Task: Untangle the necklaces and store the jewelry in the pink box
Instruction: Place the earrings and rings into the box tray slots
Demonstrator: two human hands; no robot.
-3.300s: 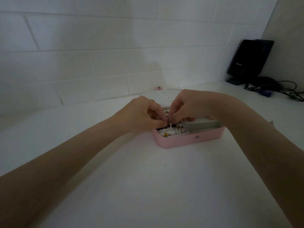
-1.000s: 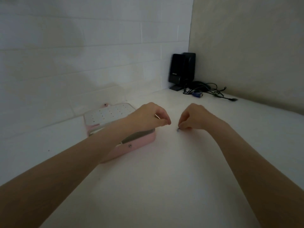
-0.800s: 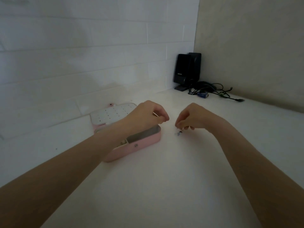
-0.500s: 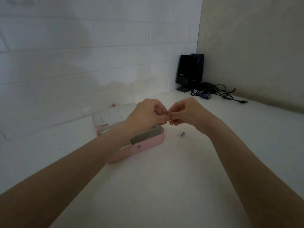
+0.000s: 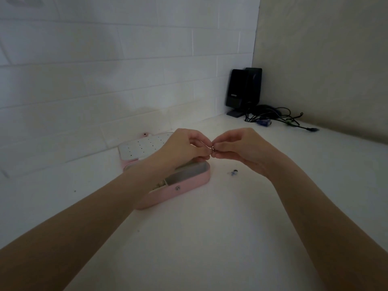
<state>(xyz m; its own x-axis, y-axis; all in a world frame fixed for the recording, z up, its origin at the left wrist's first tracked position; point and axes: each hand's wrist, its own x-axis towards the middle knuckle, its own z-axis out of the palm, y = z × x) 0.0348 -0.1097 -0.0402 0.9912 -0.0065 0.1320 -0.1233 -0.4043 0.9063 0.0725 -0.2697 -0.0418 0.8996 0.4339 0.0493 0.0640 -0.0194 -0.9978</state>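
Observation:
The pink box (image 5: 189, 184) lies open on the white table, its dotted white lid (image 5: 144, 147) flat against the wall. Some jewelry shows inside near its front left, partly hidden by my left forearm. Above the box's right end, my left hand (image 5: 182, 147) and my right hand (image 5: 237, 147) meet fingertip to fingertip. Both pinch one small metallic jewelry piece (image 5: 212, 149); what kind of piece it is I cannot tell. A second small dark-and-blue jewelry piece (image 5: 233, 172) lies loose on the table, right of the box and under my right wrist.
Black speakers (image 5: 244, 91) stand in the far right corner with a tangle of cables (image 5: 279, 119) beside them. A white brick wall runs behind the box and a beige wall closes the right side.
My right hand left the small dark piece on the table and rose to meet my left hand; both now pinch the tiny metallic piece. The view shifted slightly.

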